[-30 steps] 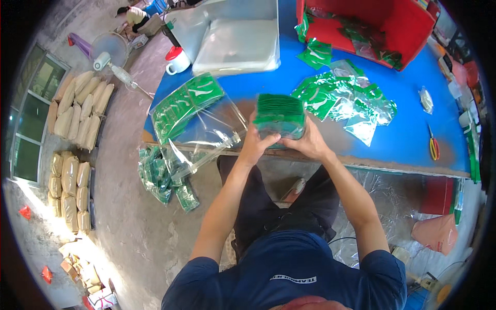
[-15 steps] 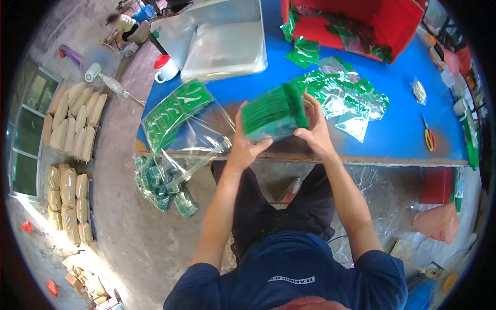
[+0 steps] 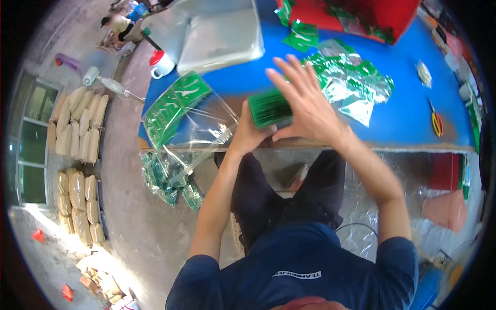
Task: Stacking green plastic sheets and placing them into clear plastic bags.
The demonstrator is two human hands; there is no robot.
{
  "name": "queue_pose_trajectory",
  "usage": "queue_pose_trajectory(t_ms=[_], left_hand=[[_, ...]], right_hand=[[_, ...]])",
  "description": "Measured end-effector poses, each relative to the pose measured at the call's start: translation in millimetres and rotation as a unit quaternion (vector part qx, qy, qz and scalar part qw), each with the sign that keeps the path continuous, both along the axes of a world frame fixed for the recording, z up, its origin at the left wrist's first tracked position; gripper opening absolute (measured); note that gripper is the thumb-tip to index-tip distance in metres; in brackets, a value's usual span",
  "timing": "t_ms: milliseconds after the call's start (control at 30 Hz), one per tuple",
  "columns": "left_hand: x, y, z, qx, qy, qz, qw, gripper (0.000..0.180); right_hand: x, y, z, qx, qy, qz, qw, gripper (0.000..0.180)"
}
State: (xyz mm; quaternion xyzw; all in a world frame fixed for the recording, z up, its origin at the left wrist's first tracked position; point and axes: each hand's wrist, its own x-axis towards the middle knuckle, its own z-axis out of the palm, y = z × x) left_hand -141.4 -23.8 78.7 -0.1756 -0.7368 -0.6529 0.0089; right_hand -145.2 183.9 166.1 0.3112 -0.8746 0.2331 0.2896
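My left hand [image 3: 246, 135] grips a thick stack of green plastic packets [image 3: 266, 109] from its left and lower side, just above the near edge of the blue table. Fingers spread, my right hand [image 3: 310, 109] is at the stack's right end and hides that end; I cannot tell whether its palm touches it. To the left lies a large clear plastic bag [image 3: 206, 120] with rows of green packets [image 3: 173, 108] inside. Beyond my right hand is a loose pile of green-and-clear packets [image 3: 356, 85].
A red bin [image 3: 372, 18] and stacked clear plastic sheets or bags [image 3: 219, 39] stand at the back. A white mug with a red lid [image 3: 162, 64] is far left. Snips with red-and-yellow handles [image 3: 437, 123] lie right. Green bundles [image 3: 160, 178] sit below the table's left edge.
My right hand has let go of the stack's right side and spread its fingers there. The stack has turned in my left hand and its lighter side is now mostly hidden.
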Motion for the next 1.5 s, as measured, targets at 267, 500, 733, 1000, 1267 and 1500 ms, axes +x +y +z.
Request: queue_pose_trajectory(t_ms=[267, 500, 733, 1000, 1267, 1500], left_hand=[[37.3, 2.8, 15.9, 0.212, -0.059, -0.006, 0.975, 0.104], [53.4, 41.6, -16.8, 0.334, 0.008, 0.234, 0.913, 0.058], [55.5, 36.5, -4.7, 0.229, -0.042, 0.29, 0.928, 0.057], [41.4, -85.8, 12.9, -0.29, 0.165, 0.323, 0.885, 0.073], [-3.4, -117.0, 2.5, -0.51, 0.306, 0.207, 0.777, 0.057], [48.1, -147.7, 24.5, -0.501, 0.239, 0.187, 0.81, 0.062]], right_hand=[[6.7, 16.7, -6.9, -0.153, -0.45, 0.129, 0.87, 0.07], [31.0, -23.0, -33.5, -0.258, -0.43, 0.16, 0.85, 0.07], [35.7, -38.3, -68.4, -0.35, -0.45, 0.211, 0.794, 0.066], [40.4, -45.4, -78.0, -0.665, -0.586, 0.064, 0.458, 0.049], [54.3, -75.0, -74.8, -0.689, -0.561, 0.077, 0.453, 0.055], [59.6, -57.1, -80.3, -0.669, -0.552, 0.107, 0.486, 0.053]])
